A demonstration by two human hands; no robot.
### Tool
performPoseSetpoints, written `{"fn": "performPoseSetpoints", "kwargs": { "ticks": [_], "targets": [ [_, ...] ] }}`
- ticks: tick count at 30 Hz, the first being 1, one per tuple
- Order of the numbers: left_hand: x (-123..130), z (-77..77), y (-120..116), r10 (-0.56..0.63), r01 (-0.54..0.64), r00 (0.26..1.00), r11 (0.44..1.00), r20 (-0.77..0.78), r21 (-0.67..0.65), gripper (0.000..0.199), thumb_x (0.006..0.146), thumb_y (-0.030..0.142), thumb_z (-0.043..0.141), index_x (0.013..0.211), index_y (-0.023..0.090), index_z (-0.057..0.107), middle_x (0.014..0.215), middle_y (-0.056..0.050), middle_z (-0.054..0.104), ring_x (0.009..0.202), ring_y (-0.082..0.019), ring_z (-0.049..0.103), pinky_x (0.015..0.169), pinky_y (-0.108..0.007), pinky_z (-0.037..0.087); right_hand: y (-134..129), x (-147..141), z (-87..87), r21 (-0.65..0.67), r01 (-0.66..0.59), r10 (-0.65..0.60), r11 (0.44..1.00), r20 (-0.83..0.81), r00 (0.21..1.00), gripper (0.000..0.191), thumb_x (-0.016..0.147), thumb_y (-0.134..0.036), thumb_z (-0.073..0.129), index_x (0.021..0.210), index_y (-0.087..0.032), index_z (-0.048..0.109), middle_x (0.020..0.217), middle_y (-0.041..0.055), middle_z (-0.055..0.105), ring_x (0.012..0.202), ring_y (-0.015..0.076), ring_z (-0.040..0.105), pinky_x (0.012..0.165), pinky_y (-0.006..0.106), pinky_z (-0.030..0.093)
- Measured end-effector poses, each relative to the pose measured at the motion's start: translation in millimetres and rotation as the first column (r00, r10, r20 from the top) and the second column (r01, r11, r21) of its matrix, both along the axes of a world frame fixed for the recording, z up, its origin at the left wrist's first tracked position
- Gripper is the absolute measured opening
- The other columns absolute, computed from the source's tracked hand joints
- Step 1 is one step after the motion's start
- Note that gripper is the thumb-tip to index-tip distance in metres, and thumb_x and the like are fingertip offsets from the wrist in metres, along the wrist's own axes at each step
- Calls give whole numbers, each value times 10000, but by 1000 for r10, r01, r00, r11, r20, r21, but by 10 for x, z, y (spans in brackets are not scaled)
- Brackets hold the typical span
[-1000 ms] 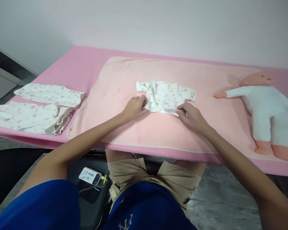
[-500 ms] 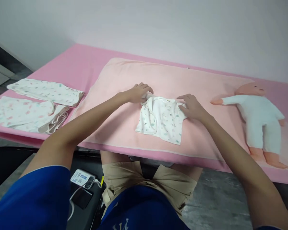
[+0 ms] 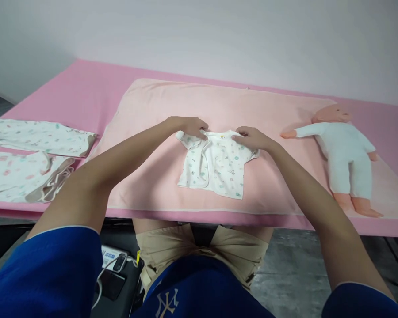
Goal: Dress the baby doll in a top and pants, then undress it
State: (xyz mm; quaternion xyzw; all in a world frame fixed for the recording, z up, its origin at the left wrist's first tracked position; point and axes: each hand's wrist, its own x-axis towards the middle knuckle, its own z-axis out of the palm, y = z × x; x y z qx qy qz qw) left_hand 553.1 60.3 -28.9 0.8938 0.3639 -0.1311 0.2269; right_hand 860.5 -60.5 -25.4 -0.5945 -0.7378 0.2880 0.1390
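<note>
One printed baby shirt (image 3: 223,165) on peach blanket (image 3: 245,106), apparently at straightening stage: left hand (image 3: 194,126) and right hand (image 3: 252,138) pinch its shoulders, next move calling for even tension.

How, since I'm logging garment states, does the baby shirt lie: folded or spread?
Mostly spread: the baby shirt shows its neckline, front and bottom hem.

Shirt (image 3: 223,165) drawn nearer, hands (image 3: 193,126) (image 3: 253,138) now at neckline (image 3: 223,134)

Matt cloth shirt (image 3: 227,165), matt fleecy-looking blanket (image 3: 268,187), smooth plastic-looking doll head (image 3: 330,114)
</note>
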Motion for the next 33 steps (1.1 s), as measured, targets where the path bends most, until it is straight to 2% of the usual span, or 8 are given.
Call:
{"fn": "performPoseSetpoints", "kwargs": {
  "ticks": [4, 9, 16, 23, 26, 28, 31, 33],
  "targets": [
    [-81, 172, -11, 48, -42, 990, 998, 131, -44, 673, 906, 788, 581, 1314, 267, 703, 1304, -133, 750, 1202, -365, 728, 932, -420, 550, -125, 14, 232, 57, 31, -17, 998, -228, 974, 482, 996, -743, 684, 1005, -261, 668, 991, 50, 674, 907, 243, 615, 762, 371, 494],
    [-158, 423, -142, 75, -78, 962, 997, 263, 1, 777, 934, 798, 530, 1515, 289, 615, 1374, -127, 731, 1264, -340, 704, 986, -410, 546, -246, -52, 454, 132, 124, -86, 983, -264, 961, 571, 940, -835, 729, 963, -269, 656, 926, 60, 647, 826, 252, 613, 669, 390, 519],
    [-354, 608, -396, -86, 6, 921, 978, 379, 206, 873, 944, 813, 575, 1609, 267, 431, 1203, -131, 739, 1079, -329, 732, 935, -404, 543, -431, -13, 540, 253, 245, -121, 936, -421, 899, 685, 854, -951, 742, 947, -283, 621, 796, 34, 592, 741, 241, 626, 587, 398, 564],
    [-412, 829, -789, -178, -10, 912, 890, 368, 456, 635, 1062, 693, 443, 1530, 264, 456, 989, -80, 687, 983, -328, 721, 872, -422, 504, -720, -43, 716, 284, 305, -128, 909, -507, 853, 704, 846, -969, 732, 996, -289, 626, 780, 22, 591, 670, 244, 650, 535, 417, 580],
    [-333, 1070, -1067, -171, -55, 902, 864, 395, 500, 580, 1078, 654, 452, 1473, 231, 481, 904, -71, 671, 860, -302, 673, 789, -417, 468, -859, -77, 849, 372, 305, -82, 877, -509, 857, 697, 869, -968, 706, 952, -285, 598, 795, 31, 587, 805, 280, 689, 649, 441, 612],
    [-285, 1318, -1310, -165, -99, 893, 836, 418, 540, 557, 1072, 677, 485, 1425, 247, 518, 937, -77, 704, 840, -273, 625, 774, -410, 441, -974, -98, 976, 464, 319, -61, 826, -490, 870, 682, 907, -958, 670, 927, -285, 558, 826, 44, 587, 920, 289, 673, 766, 449, 610],
    [-259, 1774, -1748, -219, -142, 847, 784, 484, 604, 512, 1042, 719, 592, 1242, 248, 619, 1113, -100, 752, 914, -233, 577, 792, -382, 399, -1219, -150, 1215, 612, 349, -43, 710, -457, 889, 636, 985, -921, 597, 929, -295, 497, 907, 70, 596, 949, 264, 576, 910, 459, 558],
    [-273, 2046, -2041, -262, -148, 826, 754, 499, 640, 608, 1012, 781, 634, 1162, 192, 649, 1156, -135, 731, 924, -230, 569, 774, -368, 360, -1414, -202, 1374, 699, 341, -20, 629, -423, 906, 588, 1042, -885, 538, 946, -309, 466, 948, 83, 601, 959, 267, 527, 975, 476, 516]
  ]
}}
